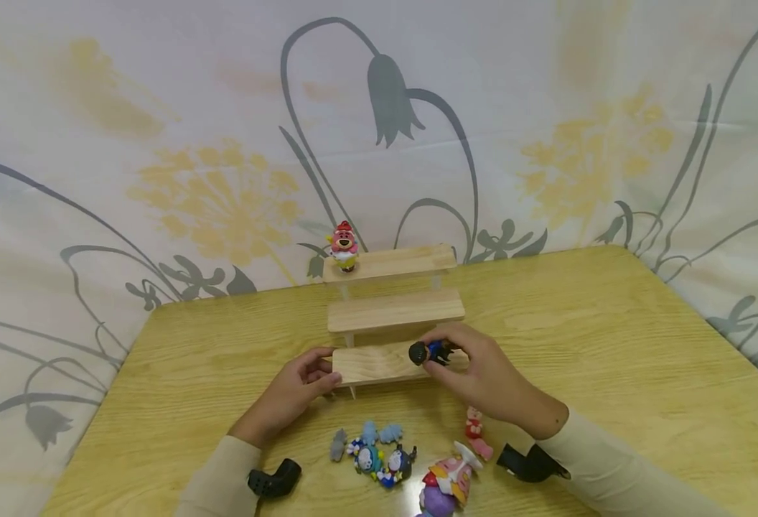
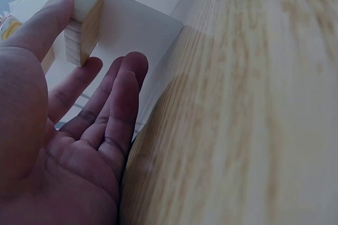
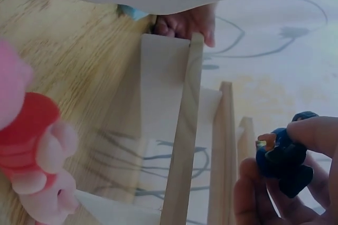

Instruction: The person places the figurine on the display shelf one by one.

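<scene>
A three-tier wooden display stand point(image 1: 369, 365) with pale supports stands on the table. My left hand point(image 1: 291, 395) holds the left end of its lowest board, thumb on top; in the left wrist view the index fingertip meets the board's underside while the other fingers point(image 2: 124, 98) extend below. Above the right part of that board, my right hand point(image 1: 485, 370) pinches a small figurine point(image 1: 432, 352) with black hair and dark blue clothing. In the right wrist view the figurine point(image 3: 285, 156) is tilted between thumb and fingers. On the top board's left end stands a pink bear figurine point(image 1: 344, 248) with a red top.
Several small blue and grey figurines point(image 1: 369, 432) lie in front of the stand. Nearer the right forearm are a pig figurine in red point(image 1: 474, 424) and a larger orange-and-purple toy point(image 1: 443, 488). Black curved pieces point(image 1: 275, 480) sit beside both wrists. A patterned cloth point(image 1: 418, 165) hangs behind.
</scene>
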Tool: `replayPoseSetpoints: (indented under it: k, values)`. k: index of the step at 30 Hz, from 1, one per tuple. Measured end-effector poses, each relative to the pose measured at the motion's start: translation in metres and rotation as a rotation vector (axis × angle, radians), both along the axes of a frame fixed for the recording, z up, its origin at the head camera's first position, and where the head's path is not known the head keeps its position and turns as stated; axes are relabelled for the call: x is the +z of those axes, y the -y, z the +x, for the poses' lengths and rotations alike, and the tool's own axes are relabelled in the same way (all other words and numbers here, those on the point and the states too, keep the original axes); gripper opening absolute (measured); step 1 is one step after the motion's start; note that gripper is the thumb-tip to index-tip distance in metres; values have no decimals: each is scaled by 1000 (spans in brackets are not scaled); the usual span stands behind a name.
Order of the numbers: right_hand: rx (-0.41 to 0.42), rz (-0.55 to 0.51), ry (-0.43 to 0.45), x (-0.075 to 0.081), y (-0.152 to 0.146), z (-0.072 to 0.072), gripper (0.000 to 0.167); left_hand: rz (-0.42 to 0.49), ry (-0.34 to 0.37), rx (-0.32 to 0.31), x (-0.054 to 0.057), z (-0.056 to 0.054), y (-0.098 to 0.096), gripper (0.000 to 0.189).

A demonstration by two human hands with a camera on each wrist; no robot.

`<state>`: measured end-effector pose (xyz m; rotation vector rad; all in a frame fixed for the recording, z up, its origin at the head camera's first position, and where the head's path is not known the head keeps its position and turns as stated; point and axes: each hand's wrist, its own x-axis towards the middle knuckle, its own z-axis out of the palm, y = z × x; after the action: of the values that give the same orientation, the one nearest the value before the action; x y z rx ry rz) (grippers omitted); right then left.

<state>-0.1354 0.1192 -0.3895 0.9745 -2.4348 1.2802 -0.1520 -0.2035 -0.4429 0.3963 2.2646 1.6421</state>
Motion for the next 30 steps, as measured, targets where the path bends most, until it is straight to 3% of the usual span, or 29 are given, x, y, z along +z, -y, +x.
replayPoseSetpoints:
  k: [13, 30]
  values:
    - [75, -125, 133, 1, 6, -6, 20, -13, -18, -8, 0, -2, 2, 63]
    - [49, -227, 185, 13, 26, -11, 24, 17, -16, -22, -2, -2, 1, 63]
